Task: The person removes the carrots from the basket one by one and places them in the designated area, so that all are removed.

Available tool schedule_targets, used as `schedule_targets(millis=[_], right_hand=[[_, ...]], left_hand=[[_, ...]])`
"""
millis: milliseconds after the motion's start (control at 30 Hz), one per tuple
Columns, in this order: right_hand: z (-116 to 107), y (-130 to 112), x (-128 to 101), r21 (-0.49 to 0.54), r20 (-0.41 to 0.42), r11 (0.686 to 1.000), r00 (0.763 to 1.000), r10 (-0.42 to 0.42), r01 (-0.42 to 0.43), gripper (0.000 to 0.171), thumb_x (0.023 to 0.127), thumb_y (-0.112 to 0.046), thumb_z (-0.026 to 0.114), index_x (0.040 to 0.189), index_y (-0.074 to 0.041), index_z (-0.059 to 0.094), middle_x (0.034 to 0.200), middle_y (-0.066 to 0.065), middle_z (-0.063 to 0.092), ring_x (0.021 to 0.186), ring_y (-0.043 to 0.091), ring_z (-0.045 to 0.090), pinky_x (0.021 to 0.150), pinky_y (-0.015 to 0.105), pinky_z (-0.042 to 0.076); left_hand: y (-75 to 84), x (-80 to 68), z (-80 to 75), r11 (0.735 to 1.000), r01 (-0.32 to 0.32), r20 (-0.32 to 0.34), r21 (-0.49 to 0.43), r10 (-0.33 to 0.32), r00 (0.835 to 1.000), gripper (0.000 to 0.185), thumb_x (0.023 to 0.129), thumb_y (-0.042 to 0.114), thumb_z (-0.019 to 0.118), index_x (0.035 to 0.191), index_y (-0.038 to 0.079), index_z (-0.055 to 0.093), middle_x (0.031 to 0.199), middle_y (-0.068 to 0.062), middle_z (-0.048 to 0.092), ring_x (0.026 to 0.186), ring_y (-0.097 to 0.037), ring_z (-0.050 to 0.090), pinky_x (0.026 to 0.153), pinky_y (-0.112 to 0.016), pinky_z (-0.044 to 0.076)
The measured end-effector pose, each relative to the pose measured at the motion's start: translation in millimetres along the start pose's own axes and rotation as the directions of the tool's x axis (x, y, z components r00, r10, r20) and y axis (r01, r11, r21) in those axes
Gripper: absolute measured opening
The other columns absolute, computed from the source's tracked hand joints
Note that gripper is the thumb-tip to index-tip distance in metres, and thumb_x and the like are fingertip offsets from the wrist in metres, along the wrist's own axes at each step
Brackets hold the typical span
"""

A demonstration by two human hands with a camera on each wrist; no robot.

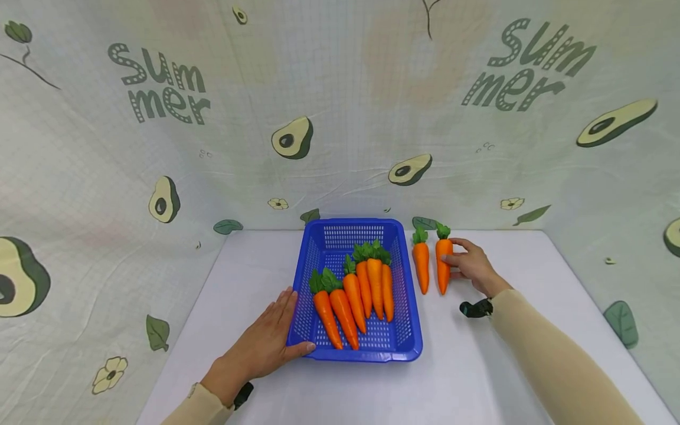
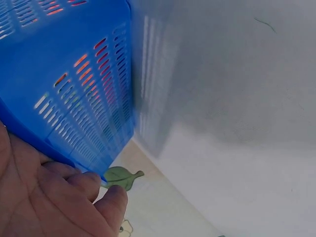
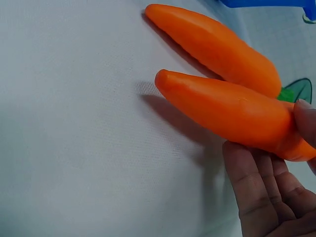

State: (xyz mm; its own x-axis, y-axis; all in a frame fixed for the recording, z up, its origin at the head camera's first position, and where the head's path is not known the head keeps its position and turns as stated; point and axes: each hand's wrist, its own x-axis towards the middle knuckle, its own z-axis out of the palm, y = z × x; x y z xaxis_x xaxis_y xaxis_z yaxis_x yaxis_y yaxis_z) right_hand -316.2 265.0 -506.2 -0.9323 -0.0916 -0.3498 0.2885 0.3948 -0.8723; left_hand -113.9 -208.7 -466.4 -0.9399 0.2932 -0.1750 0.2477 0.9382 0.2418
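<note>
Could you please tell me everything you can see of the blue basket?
The blue basket is rectangular and open-topped, apparently plastic, with rounded corners, a solid rim, slotted walls and a perforated floor. It stands upright on the white table, its longer sides running away from the person. Six orange carrots with green tops are visible inside, leaving some floor bare. The left hand touches it at the near left corner.

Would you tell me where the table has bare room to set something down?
Bare table shows left of the blue basket, beyond the left hand; in front of the basket; and right of the right hand. Just right of the basket is crowded: two carrots and that hand.
</note>
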Motion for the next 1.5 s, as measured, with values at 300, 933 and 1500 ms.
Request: schedule_targets(millis=[300,933,1500], right_hand=[[5.2,3.9,6.9,0.018,-0.008,0.999,1.000,0.029,-0.029,0.079,0.106,-0.026,0.066,0.169,-0.011,0.020,0.153,0.031,0.046,0.112,0.033,0.067,0.097,0.045,0.062],[10.2,10.0,18.1,-0.082,-0.077,0.995,0.996,0.053,-0.059,0.073,0.106,-0.025,0.065,0.168,-0.012,0.027,0.155,0.032,0.044,0.108,0.030,0.066,0.082,0.028,0.064],[16.0,13.6,19.0,-0.076,-0.119,0.994,0.991,0.065,-0.075,0.072,0.106,-0.029,0.066,0.166,-0.010,0.032,0.153,0.031,0.050,0.117,0.034,0.067,0.083,0.027,0.064]], left_hand=[[-0.7,0.8,1.7,1.000,0.000,-0.008,-0.004,0.000,1.000,0.114,0.095,0.076,0.057,0.170,0.006,0.008,0.178,-0.016,0.007,0.164,-0.034,0.014,0.130,-0.056,0.023],[-1.6,1.7,1.9,1.000,-0.008,0.000,-0.014,0.008,1.000,0.114,0.095,0.075,0.057,0.170,0.005,0.007,0.178,-0.015,0.005,0.164,-0.033,0.015,0.130,-0.053,0.024],[-1.4,0.7,2.2,0.999,-0.010,-0.010,-0.032,0.009,1.000,0.113,0.095,0.074,0.058,0.170,0.005,0.007,0.178,-0.015,0.005,0.164,-0.034,0.015,0.129,-0.054,0.025]])
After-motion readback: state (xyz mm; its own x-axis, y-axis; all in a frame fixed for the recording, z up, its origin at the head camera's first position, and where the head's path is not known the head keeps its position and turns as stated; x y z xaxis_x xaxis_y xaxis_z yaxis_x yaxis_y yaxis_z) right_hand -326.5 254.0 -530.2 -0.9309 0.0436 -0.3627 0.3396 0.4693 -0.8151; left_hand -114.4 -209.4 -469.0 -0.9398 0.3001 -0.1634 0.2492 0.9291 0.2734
